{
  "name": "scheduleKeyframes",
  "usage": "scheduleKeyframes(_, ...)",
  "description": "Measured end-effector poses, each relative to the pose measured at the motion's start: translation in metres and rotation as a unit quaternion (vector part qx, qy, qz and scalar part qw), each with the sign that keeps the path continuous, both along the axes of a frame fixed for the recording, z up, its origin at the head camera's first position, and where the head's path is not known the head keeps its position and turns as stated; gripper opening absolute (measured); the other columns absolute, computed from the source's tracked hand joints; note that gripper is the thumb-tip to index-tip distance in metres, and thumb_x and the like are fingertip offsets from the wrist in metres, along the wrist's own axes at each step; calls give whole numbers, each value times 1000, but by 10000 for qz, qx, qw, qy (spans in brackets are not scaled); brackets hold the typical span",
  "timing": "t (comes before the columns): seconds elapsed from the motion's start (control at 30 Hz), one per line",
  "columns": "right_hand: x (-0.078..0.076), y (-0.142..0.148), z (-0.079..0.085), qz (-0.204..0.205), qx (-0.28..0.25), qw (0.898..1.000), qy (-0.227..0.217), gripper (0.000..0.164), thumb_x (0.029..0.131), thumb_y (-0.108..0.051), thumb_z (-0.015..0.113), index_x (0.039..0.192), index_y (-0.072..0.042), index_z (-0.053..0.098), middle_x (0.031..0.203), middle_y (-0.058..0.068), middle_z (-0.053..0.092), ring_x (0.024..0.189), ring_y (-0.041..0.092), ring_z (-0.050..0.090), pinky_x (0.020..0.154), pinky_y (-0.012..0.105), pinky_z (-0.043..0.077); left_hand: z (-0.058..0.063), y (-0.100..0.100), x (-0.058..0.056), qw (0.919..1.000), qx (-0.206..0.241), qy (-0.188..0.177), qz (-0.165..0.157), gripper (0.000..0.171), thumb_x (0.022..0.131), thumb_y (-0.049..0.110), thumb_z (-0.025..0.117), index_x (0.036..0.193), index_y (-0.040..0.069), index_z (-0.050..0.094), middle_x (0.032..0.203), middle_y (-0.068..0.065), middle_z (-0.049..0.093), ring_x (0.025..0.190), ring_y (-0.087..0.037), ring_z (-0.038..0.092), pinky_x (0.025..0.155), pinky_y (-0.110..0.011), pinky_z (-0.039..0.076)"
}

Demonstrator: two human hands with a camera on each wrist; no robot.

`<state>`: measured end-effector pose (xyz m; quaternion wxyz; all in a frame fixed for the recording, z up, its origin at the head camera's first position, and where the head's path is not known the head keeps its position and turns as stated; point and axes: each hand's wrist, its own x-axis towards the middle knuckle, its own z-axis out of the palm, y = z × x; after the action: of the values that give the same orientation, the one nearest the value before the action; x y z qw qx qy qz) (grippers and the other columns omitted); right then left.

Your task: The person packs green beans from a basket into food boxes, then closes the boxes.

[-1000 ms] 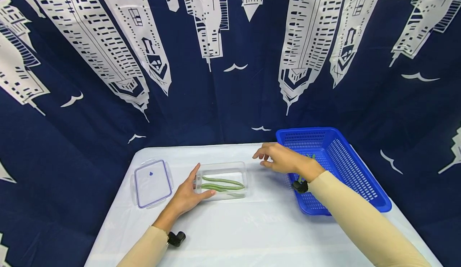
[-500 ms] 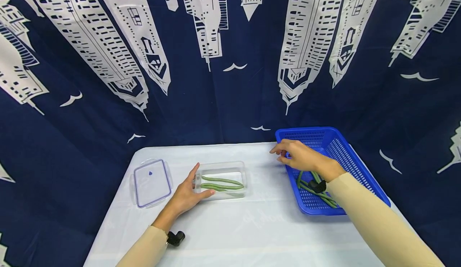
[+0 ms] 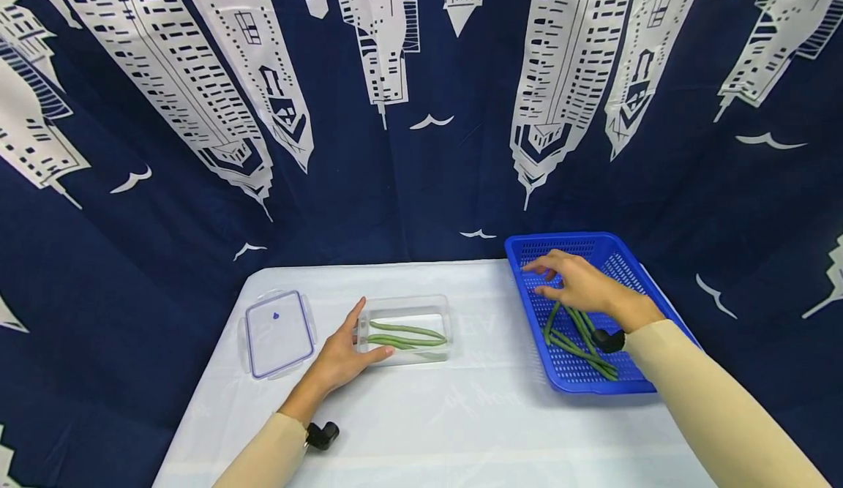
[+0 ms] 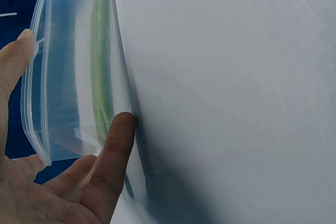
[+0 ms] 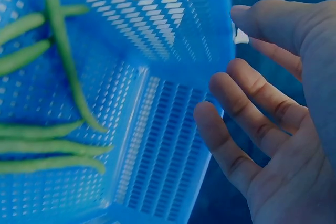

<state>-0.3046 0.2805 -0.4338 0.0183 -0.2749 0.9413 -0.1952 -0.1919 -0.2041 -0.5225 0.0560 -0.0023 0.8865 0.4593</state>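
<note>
1. The right hand (image 3: pixel 576 283) has just moved. A moment ago it was more in the gap beside the blue basket (image 3: pixel 560 238); now it hangs over the basket's 11 o'clock part.
2. That puts it close to the basket beans (image 5: pixel 52 146), with nothing in it. Its thumb and fingers are apart. More of these beans show now that the arm has slid over.
3. The left hand (image 3: pixel 344 358) has not moved. It holds the clear box (image 3: pixel 428 357) at the 9 o'clock end, thumb on the near side and fingers round the end. I'd say this keeps the box still.
4. A few box beans (image 3: pixel 421 342) lie flat inside, pointing from 9 to 3 o'clock.
5. The basket is at the box's 3 o'clock, well apart from it. Its beans lie in a loose, crossed pile around 7 o'clock.
6. The lid (image 3: pixel 279 334), with a blue edge, lies at the box's 9 o'clock, off the box.
7. A white cloth (image 3: pixel 461 429) covers the surface. At 12 o'clock hangs a dark blue curtain (image 3: pixel 428 195), with white buildings (image 3: pixel 158 56) upside down and little white birds (image 3: pixel 431 122).
</note>
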Motion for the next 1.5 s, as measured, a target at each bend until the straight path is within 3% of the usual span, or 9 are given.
scheduleKeyframes(0.23,-4,24,-11,-88,-126,9998,88,48,103,-16,91,148,-7,77,129,22,76,113,36,78,93,55,68,0,0,-2,10000,-22,-6,-15,126,93,49,100,189,29,21,182,-27,48,162,-52,57,132,-71,47)
scheduleKeyframes(0.33,-7,35,-20,-126,-155,9998,10,49,102,-15,91,148,-4,76,127,23,76,111,37,79,95,61,68,1,0,-2,10000,-58,22,-28,126,92,49,100,189,28,21,182,-27,49,161,-52,58,132,-70,47)
scheduleKeyframes(0.53,-11,53,-33,-238,-8,9996,-169,52,99,-13,93,146,1,75,120,24,78,104,36,81,93,60,67,1,0,0,10000,-43,2,-29,126,92,49,101,189,28,21,182,-27,48,161,-52,58,131,-70,48)
scheduleKeyframes(0.8,-13,72,-43,-470,60,9951,-869,65,96,-10,95,153,4,69,125,31,77,98,28,80,94,59,67,1,-1,1,10000,-16,3,-13,127,92,47,101,189,29,21,183,-27,47,161,-52,58,131,-70,48)
scheduleKeyframes(1.0,-12,82,-49,-605,199,9897,-1281,68,96,-5,92,157,6,64,126,34,77,92,23,79,99,64,66,2,0,0,10000,-5,18,-39,126,92,47,101,189,30,20,183,-28,47,160,-53,59,130,-71,49)
scheduleKeyframes(1.33,-13,87,-56,-747,328,9859,-1461,69,92,3,85,157,2,65,122,28,76,104,37,70,90,49,61,1,-2,-1,9999,-96,34,-50,127,93,49,100,189,30,20,183,-28,46,161,-53,57,131,-71,48)
scheduleKeyframes(1.5,-12,88,-59,-734,248,9859,-1481,69,91,5,84,157,3,64,119,25,76,100,34,70,83,43,60,0,-2,0,10000,-78,24,-55,127,92,49,100,189,29,20,183,-28,47,161,-53,57,130,-71,48)
